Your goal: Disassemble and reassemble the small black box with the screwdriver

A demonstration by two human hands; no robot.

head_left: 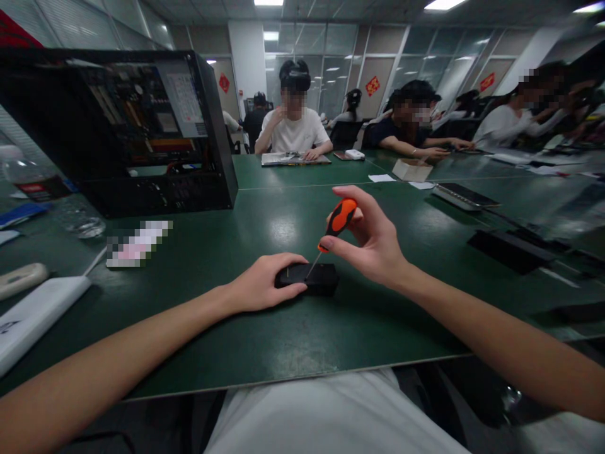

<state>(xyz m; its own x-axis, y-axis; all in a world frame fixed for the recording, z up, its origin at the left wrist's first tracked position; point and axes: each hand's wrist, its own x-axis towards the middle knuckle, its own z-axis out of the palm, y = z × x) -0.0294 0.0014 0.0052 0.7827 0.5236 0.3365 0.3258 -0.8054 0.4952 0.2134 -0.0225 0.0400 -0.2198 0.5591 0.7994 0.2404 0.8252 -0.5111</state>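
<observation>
Left hand point(262, 282): grips the black block point(323, 279), we judge to steady it.
Right hand point(371, 243): pinches the tilted screwdriver point(341, 217), we judge to guide its tip.
Black block: on the green table point(278, 347), below the tip.

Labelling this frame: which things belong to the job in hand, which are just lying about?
In the job:
orange screwdriver, in the right hand
black block, held by the left hand

Apparently lying about:
open computer case
plastic bottle
cardboard box
</observation>
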